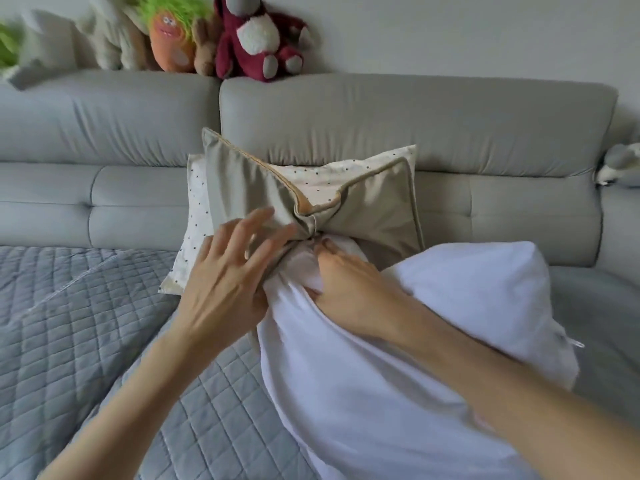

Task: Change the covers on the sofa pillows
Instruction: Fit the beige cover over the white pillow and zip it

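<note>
Soft white pillow insert (433,341) gripped at corner by right hand (349,289), probably for stuffing into beige piped cover (374,216); left hand (221,285) fingers (256,220) spread open, holding nothing.

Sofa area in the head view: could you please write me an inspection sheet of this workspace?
Surface: grey sofa, quilted grey throw on the seat.
Job's things: white pillow partly entering beige cover; dotted cover lying behind it.
Clutter: soft toys along the sofa back.
Hands: left hand open beside the cover's opening; right hand pushing the pillow's corner in.
Cables: nothing seen.
Surroundings: plain wall; another soft item at the right edge.
</note>
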Motion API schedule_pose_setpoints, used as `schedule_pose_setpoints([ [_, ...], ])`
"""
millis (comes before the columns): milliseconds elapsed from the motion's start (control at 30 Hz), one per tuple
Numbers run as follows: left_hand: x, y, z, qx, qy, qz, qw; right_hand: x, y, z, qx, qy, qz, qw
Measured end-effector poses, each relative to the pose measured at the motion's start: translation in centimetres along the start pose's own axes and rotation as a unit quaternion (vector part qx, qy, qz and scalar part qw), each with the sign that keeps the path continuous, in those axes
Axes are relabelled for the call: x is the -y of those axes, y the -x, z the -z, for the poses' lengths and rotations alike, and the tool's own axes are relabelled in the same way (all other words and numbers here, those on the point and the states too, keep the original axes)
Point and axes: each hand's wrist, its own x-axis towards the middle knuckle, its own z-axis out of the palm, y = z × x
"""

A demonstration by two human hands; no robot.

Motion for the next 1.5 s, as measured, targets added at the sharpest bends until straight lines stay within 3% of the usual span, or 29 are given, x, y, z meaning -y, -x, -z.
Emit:
schedule_pose_setpoints([
  [200, -0.1, 0.6, -0.7, 0.048, 0.044, -0.028, 0.998, -0.7, 2.1, 8.9, 0.120, 0.029, 0.028, 0.992],
  [333, 0.6, 0.5, 0.3, 0.053, 0.042, -0.030, 0.997, -4.2, 0.4, 14.7, 0.142, -0.168, -0.090, 0.971],
  [367, 0.8, 0.6, 0.6, 0.060, 0.038, -0.026, 0.997, -5.4, 0.1, 14.6, 0.167, -0.172, -0.100, 0.966],
  [467, 1.3, 1.1, 1.1, 0.094, 0.017, -0.027, 0.995, -6.8, -0.6, 10.9, 0.277, -0.050, -0.095, 0.955],
  [533, 1.9, 1.3, 1.2, 0.126, 0.029, -0.031, 0.991, -6.1, -0.6, 6.6, 0.299, 0.021, -0.072, 0.951],
  [633, 2.9, 1.1, 2.2, 0.143, 0.159, 0.018, 0.977, -3.3, 1.1, 1.9, 0.213, -0.070, -0.033, 0.974],
  [700, 3.0, 0.9, 3.1, 0.096, 0.204, 0.044, 0.973, -1.1, 2.8, 0.0, 0.164, -0.129, -0.017, 0.978],
  [800, 2.9, 1.5, 3.9, 0.018, 0.168, 0.056, 0.984, 2.0, 4.4, -2.6, 0.110, -0.085, -0.021, 0.990],
  [867, 3.2, 2.6, 4.5, -0.001, 0.125, 0.067, 0.990, 3.3, 4.4, -3.7, 0.032, -0.037, 0.020, 0.999],
  [967, 3.8, 4.2, 5.8, -0.028, 0.047, 0.026, 0.998, 4.2, 3.3, -5.2, -0.060, -0.031, 0.062, 0.996],
  [1033, 4.2, 4.7, 5.6, -0.002, 0.058, -0.009, 0.998, 5.2, 2.6, -6.5, -0.059, -0.055, 0.083, 0.993],
  [1133, 5.5, 5.3, 4.7, 0.106, 0.070, -0.034, 0.991, 7.2, 1.3, -9.2, -0.106, -0.059, 0.079, 0.989],
  [1233, 7.4, 6.5, 4.5, 0.122, 0.022, -0.041, 0.991, 7.7, 0.2, -10.8, -0.174, -0.055, 0.068, 0.981],
  [1300, 8.1, 6.8, 4.7, 0.117, -0.014, -0.050, 0.992, 7.3, -0.3, -11.0, -0.167, -0.045, 0.074, 0.982],
  [1433, 8.7, 5.4, 4.2, 0.132, -0.078, -0.029, 0.988, 6.1, -1.4, -10.1, 0.001, -0.015, 0.151, 0.988],
  [1500, 8.7, 4.0, 3.7, 0.149, -0.104, 0.007, 0.983, 6.1, -0.9, -9.7, 0.011, -0.029, 0.187, 0.982],
])
